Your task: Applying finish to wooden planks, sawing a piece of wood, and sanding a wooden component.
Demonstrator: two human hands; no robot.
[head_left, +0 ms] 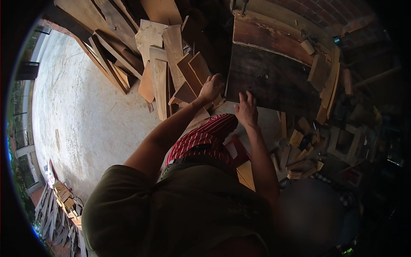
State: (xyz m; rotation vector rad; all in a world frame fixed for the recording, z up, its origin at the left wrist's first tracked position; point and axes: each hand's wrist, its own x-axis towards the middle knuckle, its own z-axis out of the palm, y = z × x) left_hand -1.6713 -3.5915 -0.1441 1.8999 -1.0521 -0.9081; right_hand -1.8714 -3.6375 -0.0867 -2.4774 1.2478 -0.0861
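Spreading widest, the pale concrete floor (94, 103) runs up to a dark-topped workbench (269, 77) right in front of the worker. Left of the bench, sawn boards (161, 81) stand in a loose, tilted cluster; wooden offcuts (299, 150) litter the ground to its right. A small wooden block (307, 47) sits toward the benchtop's far right. The left hand (210, 89) is between boards and bench, fingers bent; I can't tell whether they touch anything. The right hand (247, 112) is at the bench's near edge, fingers parted, grasping nothing visible. It looks like a reaching step; the next move calls for a sure grip.
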